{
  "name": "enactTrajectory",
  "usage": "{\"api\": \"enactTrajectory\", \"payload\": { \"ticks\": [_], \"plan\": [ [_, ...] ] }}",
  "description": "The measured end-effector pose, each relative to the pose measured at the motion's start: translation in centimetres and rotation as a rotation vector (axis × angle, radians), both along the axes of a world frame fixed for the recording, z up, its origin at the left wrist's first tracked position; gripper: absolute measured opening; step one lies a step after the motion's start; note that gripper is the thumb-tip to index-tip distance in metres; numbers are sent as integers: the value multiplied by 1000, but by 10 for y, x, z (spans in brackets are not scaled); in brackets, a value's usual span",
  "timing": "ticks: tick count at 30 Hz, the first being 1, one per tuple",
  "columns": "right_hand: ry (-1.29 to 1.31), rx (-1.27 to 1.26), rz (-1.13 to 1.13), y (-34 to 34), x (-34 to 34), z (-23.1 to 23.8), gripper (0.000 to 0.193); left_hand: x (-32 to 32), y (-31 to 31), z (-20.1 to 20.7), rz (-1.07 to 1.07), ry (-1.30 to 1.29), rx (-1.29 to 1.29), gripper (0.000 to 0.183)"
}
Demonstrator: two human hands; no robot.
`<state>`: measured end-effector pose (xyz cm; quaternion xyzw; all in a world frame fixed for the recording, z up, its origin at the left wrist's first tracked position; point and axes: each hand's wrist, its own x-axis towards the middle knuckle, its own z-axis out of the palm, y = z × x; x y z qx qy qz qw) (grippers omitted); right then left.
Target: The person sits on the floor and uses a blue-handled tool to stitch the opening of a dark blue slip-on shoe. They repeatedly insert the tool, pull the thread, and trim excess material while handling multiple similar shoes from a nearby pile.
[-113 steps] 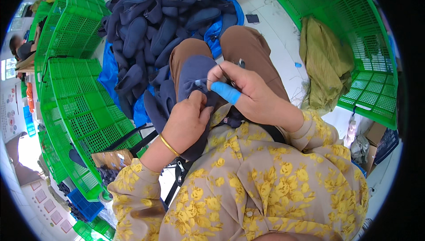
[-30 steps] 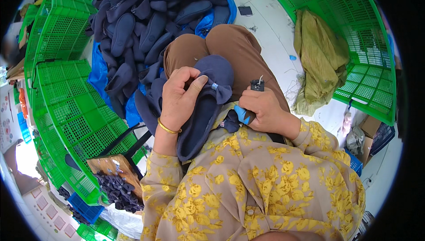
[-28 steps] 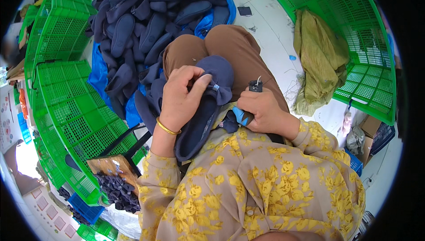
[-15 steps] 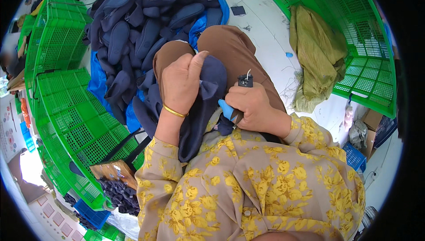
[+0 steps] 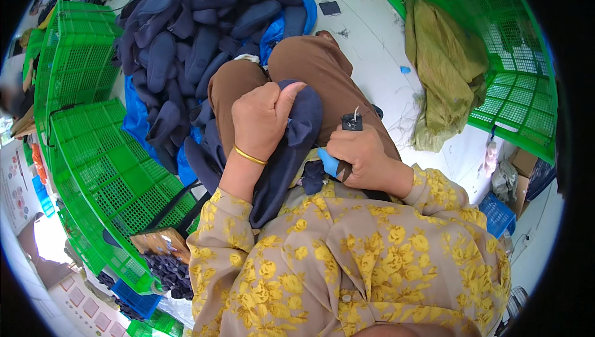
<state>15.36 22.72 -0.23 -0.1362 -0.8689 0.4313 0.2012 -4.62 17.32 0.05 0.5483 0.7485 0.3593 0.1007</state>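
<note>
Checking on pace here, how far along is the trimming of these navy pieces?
Done: cannot tell. In hand: left hand grips one navy piece on the lap; right hand holds a blue-handled cutter. Left: a big navy pile on the floor.

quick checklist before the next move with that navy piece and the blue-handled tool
1. Left hand grips the navy fabric shoe piece: ok.
2. Right hand closed round the small blue-handled cutting tool: ok.
3. Tool tip clear of left fingers: ok, hands apart.
4. Piece resting on the lap: ok.
5. Which spot on the piece needs work: cannot tell.
6. Pile of navy pieces within reach: ok, likely.
</note>
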Motion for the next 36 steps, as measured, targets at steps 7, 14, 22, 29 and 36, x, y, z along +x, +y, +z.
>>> {"api": "enactTrajectory", "payload": {
  "ticks": [7,14,22,29,36],
  "plan": [
    [-23,-57,-20,-3,14,-2,18,7,-3,-15,-5,105,98,44],
    [-52,-203,-84,6,21,10,13,6,-16,18,-59,-204,-9,25],
    [-117,-319,-102,8,25,27,10,5,-29,34,-263,-115,-203,22],
    [-261,-435,-329,12,22,20,12,2,-40,28,-5,-663,-283,12],
    [-229,-473,-389,21,11,22,16,6,-45,19,60,-846,-178,8]
  ]
}}
